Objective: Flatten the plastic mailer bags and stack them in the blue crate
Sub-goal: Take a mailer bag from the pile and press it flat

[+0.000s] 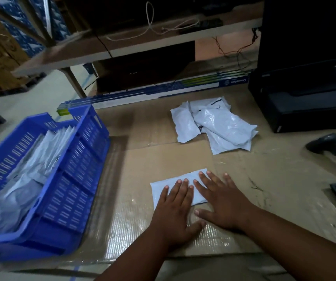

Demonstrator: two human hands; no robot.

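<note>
Left hand [173,207] and right hand [221,199], fingers spread flat, press a mailer bag [163,184] on the cardboard [163,155] beside the blue crate [78,179]; trapped air could re-puff it once released.

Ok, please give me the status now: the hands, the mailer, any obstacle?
Left hand and right hand open, pressing one mailer bag flat. Crumpled pile waiting. Blue crate partly filled. No obstacle.

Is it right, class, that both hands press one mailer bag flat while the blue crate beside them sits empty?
Not quite. The head view shows the blue crate already holds flattened bags. Both the left hand and right hand do press the mailer bag flat.
</note>
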